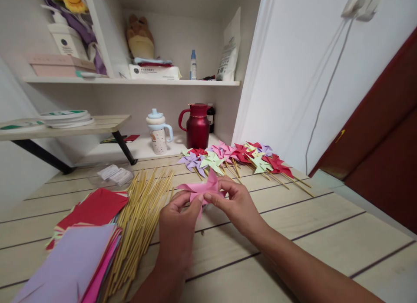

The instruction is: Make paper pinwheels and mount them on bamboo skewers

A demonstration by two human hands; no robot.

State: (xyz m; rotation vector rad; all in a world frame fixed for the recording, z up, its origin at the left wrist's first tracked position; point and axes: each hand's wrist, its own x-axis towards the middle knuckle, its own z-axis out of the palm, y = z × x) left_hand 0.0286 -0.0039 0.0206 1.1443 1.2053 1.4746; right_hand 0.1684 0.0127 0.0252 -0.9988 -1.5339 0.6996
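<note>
Both hands are up over the wooden table [325,233], left hand [177,227] and right hand [236,205], each pinching the folded pink paper pinwheel [203,189] between thumb and fingertips so it sits just above the tabletop between them. Bundle of bamboo sticks [140,225] lies just left of the left hand, with a stack of coloured paper sheets [81,246] beside that. Finished pinwheels on sticks [237,157] are spread out behind, near the red jug [197,126].
</note>
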